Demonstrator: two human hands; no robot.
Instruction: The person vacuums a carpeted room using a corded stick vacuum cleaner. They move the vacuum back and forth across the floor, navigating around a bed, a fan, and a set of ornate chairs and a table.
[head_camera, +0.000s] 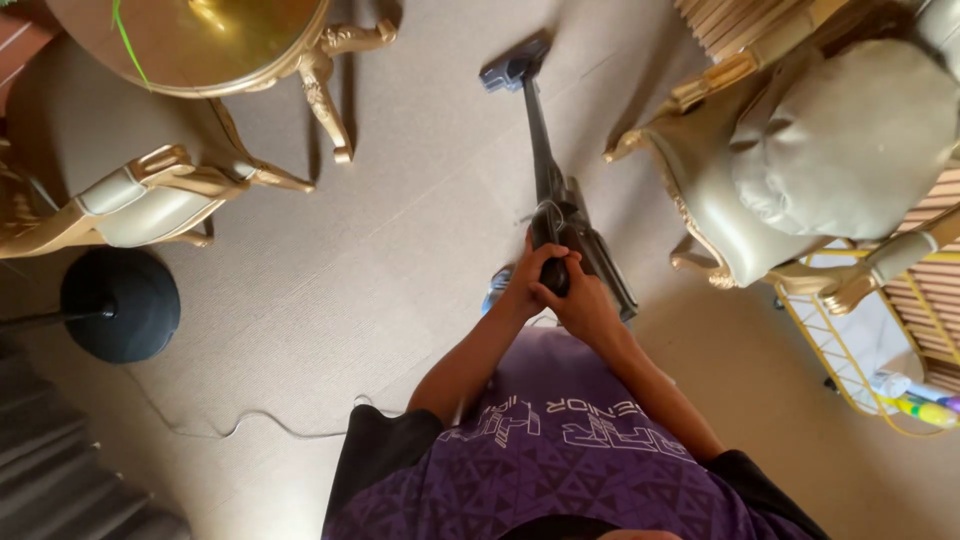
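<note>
The person in the purple patterned shirt (570, 465) is gripping the handle of the stick vacuum (560, 215) with both hands. The left hand (528, 283) and the right hand (585, 305) are both closing tightly around the grip, touching each other. The wand is extending away from the body, and the floor head (512, 68) is resting on the beige carpet (400, 260) between the round gilt table (200, 45) and the padded armchair (800, 170). Judged step: a forward stroke in progress. The next stroke is calling for steering clear of the gilt table leg (328, 105); a thin cord (230, 428) is lying near the black lamp base (120, 305).
</note>
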